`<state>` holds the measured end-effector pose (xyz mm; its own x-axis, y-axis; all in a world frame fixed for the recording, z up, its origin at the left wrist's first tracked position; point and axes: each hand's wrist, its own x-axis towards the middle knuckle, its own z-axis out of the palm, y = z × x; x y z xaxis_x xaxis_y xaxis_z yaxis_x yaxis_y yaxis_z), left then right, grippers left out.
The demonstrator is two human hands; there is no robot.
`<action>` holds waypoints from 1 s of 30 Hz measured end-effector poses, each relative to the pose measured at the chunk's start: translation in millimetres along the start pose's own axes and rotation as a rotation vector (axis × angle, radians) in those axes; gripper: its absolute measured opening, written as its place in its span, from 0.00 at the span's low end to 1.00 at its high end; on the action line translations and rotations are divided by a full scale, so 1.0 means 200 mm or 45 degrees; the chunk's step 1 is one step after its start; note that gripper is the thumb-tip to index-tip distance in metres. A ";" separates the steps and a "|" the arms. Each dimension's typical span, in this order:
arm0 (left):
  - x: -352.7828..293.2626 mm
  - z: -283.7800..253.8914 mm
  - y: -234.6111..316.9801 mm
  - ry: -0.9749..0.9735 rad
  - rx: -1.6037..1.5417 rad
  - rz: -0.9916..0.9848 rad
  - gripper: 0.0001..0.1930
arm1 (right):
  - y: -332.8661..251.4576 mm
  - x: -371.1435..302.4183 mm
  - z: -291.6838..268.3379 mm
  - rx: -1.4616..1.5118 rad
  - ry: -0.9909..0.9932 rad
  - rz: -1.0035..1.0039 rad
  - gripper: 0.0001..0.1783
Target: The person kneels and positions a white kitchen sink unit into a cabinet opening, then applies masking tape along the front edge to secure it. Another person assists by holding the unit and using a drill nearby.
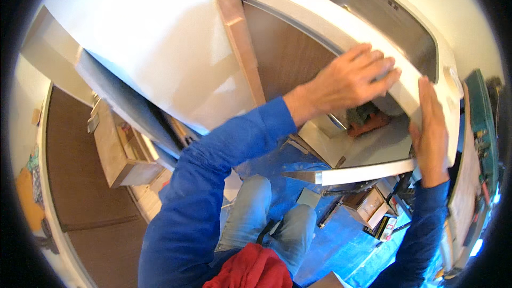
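A white countertop [298, 5] with a steel sink [389, 16] set into it tops a cabinet whose front stands without a door. My left hand [354, 77] is at the countertop's front edge, its fingers loosely bent and apart with nothing in them. Against the same edge, farther right, my right hand [431, 130] rests with its fingers stretched out. Inside the cabinet [389, 141], below my hands, lie a dark green thing and a reddish-orange shape [370, 124] that I cannot make out. A wooden upright [240, 42] forms the cabinet's left side.
Blue covering lies on the floor [341, 245], with an open box [368, 205] and small items under the cabinet's front rail [368, 172]. A wooden drawer-like box [125, 152] is to the left. A green case [482, 106] stands at the far right.
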<state>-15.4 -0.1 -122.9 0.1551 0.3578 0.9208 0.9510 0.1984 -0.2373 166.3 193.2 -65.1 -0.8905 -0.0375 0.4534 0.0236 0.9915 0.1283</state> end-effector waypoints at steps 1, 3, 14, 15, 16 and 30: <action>0.01 -0.07 0.00 -0.005 -0.044 -0.173 0.23 | -0.02 0.01 -0.01 0.034 -0.014 0.032 0.57; 0.01 -0.22 0.03 -0.025 -0.126 -0.511 0.23 | -0.05 0.03 -0.03 -0.020 -0.040 0.070 0.57; 0.16 -0.15 0.02 0.398 -1.277 -2.615 0.24 | -0.08 0.08 -0.11 0.085 -0.286 0.191 0.51; 0.18 -0.14 0.02 0.444 -1.295 -2.668 0.24 | -0.07 0.08 -0.11 0.070 -0.299 0.199 0.50; 0.19 -0.14 0.02 0.525 -1.355 -2.700 0.23 | -0.07 0.08 -0.11 0.094 -0.304 0.211 0.48; 0.21 -0.19 -0.06 0.416 -1.336 -2.808 0.23 | -0.45 0.15 -0.43 0.942 -0.332 0.613 0.30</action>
<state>-10.1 -21.7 -69.1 -0.8592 0.2482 -0.4474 -0.5116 -0.4198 0.7497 176.0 92.6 12.9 -0.9364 0.3400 0.0870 0.2013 0.7234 -0.6605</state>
